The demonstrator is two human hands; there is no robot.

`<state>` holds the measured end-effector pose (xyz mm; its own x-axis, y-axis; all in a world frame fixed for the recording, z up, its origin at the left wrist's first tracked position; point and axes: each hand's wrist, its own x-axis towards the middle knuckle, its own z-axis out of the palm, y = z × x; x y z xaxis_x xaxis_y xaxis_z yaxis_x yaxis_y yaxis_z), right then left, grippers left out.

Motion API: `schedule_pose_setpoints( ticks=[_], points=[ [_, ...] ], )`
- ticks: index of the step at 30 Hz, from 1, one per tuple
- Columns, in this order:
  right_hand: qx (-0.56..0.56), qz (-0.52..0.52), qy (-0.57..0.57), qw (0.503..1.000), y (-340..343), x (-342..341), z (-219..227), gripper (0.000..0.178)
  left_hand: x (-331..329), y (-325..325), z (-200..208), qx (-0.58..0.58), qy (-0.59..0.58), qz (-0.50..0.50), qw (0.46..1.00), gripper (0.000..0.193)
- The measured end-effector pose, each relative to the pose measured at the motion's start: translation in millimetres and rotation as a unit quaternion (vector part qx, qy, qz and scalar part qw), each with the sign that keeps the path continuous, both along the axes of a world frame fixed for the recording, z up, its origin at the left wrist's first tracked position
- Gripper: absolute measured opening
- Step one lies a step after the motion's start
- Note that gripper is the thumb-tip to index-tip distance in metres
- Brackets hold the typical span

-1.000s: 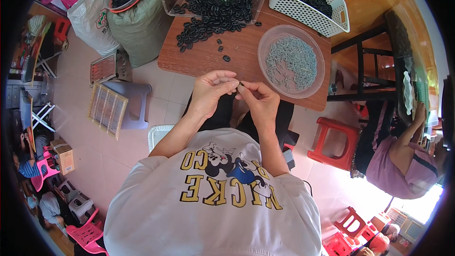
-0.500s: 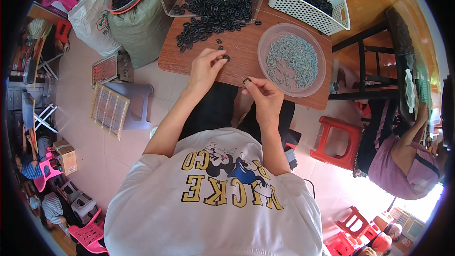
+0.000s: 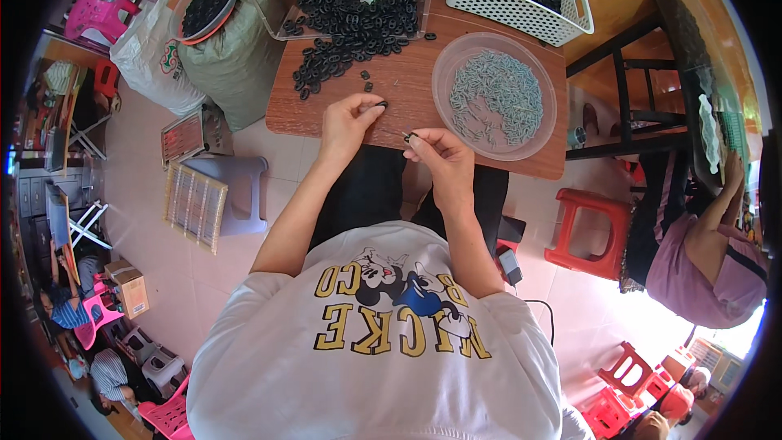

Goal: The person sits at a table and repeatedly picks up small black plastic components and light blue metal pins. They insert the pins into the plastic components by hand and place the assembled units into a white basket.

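A small black ring point(image 3: 380, 103) sits on the wooden table point(image 3: 505, 165) under the fingers of the left hand point(image 3: 346, 120), pinched at its edge near the front of the board; a second earlier that hand was drawn back beside the right one over the lap, so it has since reached forward to the loose rings, a sign that a fresh piece is being picked up; the right hand point(image 3: 436, 155), just to the right of and nearer the body than the left fingers, is clenched on a small dark piece point(image 3: 410, 138) with what looks like a thin pin jutting from it, too small to make out; it has barely moved; just beyond the left fingers lie a few stray rings, and farther out a spread heap of black rings point(image 3: 350, 28) spills from a clear tray point(image 3: 287, 26); to the right of the right fingers stands a clear round bowl point(image 3: 446, 73) of pale grey clips; a white slotted basket point(image 3: 521, 2) of more black pieces sits at the far right corner; off the table to the left, a green sack point(image 3: 236, 65) carries a bowl of rings; a red stool point(image 3: 585, 228) stands at right, beside a seated person in a pink top point(image 3: 705, 273)
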<state>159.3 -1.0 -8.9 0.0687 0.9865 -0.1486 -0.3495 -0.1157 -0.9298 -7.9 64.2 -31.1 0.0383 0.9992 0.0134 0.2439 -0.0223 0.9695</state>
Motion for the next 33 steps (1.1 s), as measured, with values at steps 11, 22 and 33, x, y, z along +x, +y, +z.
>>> schedule_pose_setpoints(
  ticks=[11, 22, 33],
  points=[
    [-0.001, -0.027, -0.014, 1.0, 2.4, 3.9, 8.4, 0.011, 8.9, -35.0, 17.2, -0.24, -0.416, -0.038, 0.876, 0.022],
    [0.007, -0.025, 0.024, 0.999, -0.4, -0.1, 6.2, 0.013, 7.7, -40.7, 16.5, -0.22, -0.469, -0.062, 0.853, 0.022],
    [0.018, -0.018, -0.03, 0.999, -4.2, 0.4, 7.8, 0.015, 8.7, -42.2, 21.3, -0.165, -0.426, -0.06, 0.888, 0.028]
  ],
)
